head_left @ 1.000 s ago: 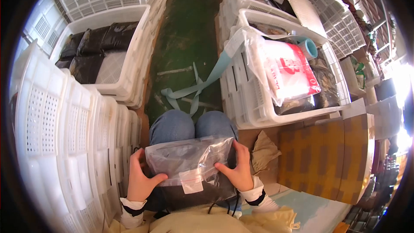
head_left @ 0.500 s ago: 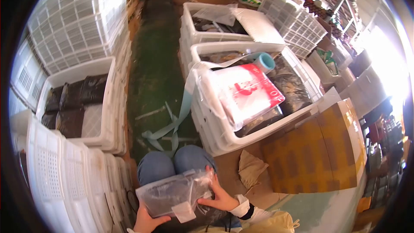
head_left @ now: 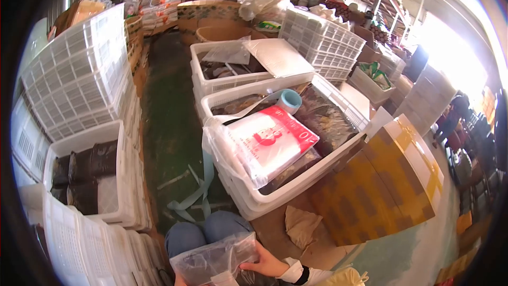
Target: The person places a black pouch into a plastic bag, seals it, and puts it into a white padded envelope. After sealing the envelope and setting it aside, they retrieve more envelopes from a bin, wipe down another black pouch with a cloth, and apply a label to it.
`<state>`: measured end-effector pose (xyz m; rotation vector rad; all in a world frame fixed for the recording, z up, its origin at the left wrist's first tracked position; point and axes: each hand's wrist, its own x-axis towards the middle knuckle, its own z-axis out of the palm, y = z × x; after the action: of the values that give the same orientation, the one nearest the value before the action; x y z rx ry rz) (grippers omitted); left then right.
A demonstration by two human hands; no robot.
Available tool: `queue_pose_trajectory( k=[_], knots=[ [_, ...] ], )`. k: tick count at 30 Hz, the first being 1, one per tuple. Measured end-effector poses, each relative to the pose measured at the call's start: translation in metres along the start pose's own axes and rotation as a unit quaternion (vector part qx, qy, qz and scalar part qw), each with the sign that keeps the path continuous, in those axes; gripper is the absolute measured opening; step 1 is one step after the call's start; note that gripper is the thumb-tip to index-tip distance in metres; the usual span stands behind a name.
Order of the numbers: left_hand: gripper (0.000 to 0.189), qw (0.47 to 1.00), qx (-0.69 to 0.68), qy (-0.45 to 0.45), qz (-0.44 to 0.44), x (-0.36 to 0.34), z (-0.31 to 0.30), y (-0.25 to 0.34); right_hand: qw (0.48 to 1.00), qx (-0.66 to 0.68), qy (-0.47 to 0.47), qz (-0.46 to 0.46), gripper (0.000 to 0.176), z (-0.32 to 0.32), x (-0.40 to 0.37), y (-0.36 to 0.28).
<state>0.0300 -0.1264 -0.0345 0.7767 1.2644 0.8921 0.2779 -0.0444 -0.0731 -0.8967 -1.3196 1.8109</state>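
A clear plastic bag [head_left: 211,257] with dark contents and a white label lies across my lap at the bottom of the view. My right hand [head_left: 264,262] grips its right side, thumb on the front. At its lower left, my left hand [head_left: 181,280] holds the edge and is mostly cut off by the frame. In front of my knees, a white crate [head_left: 241,201] carries a red and white printed plastic package [head_left: 275,137] and a roll of light blue tape [head_left: 289,100]. A pale strip trails from the roll to the floor.
White crates [head_left: 119,180] with dark packets stand at the left, beside stacked crates [head_left: 79,249]. A taped cardboard box [head_left: 381,180] is at the right, near a crumpled brown paper piece [head_left: 301,225]. Another crate [head_left: 198,74] stands farther back. A distant person [head_left: 452,119] is at the far right.
The view has tilted up and turned right, so the crates appear shifted left and lower. The bag and both hands now sit lower in view, with the bag still held.
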Motion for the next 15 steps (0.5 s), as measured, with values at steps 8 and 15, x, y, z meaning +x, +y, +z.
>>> queue_pose_trajectory(
  k=[8,15],
  knots=[
    [0.073,0.996,-0.028,0.026,0.084,0.035,-0.018,0.024,0.997,0.032,-0.024,-0.067,0.066,0.005,0.053,-0.013],
    [0.061,0.989,-0.103,0.084,0.060,0.082,-0.053,0.039,0.998,-0.022,-0.025,-0.044,0.074,0.004,0.130,-0.002]
  ],
)
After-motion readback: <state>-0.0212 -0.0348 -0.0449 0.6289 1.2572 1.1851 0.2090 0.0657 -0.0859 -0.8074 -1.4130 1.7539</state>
